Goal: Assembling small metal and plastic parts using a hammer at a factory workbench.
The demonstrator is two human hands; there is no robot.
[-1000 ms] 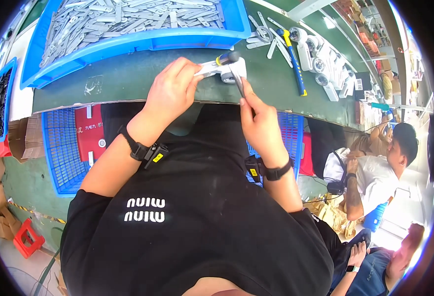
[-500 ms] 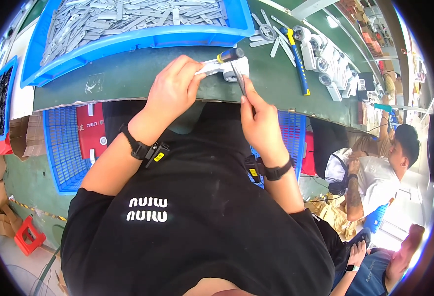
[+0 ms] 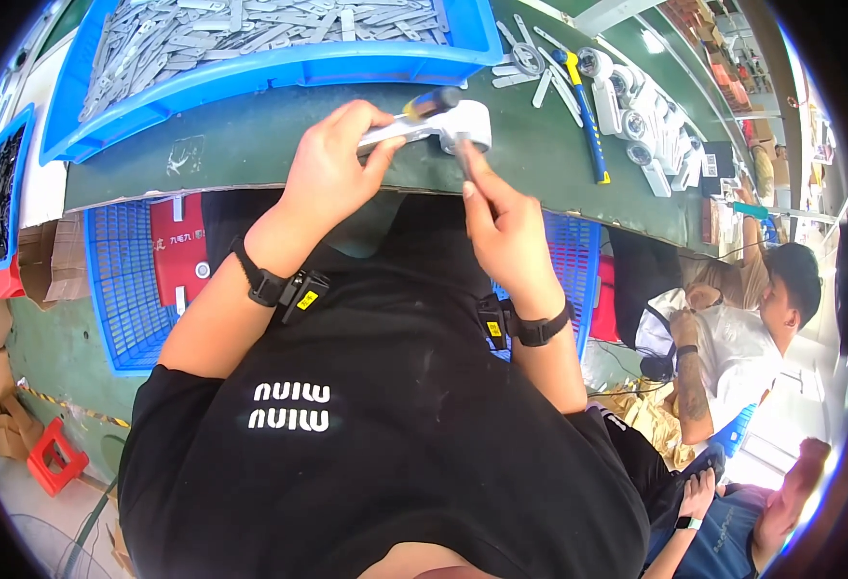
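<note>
The hammer [image 3: 436, 102] clasped in the right grip [image 3: 509, 222] had neared the left grip [image 3: 335, 156], which pinched a white part [image 3: 468, 120].

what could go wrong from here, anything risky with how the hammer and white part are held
The left hand grips the white part very close to the head of the hammer in the right hand, so a stray blow could catch the fingers.
The white part is held at one end over the green bench, with no clamp showing, so it might twist or slip if struck.
</note>
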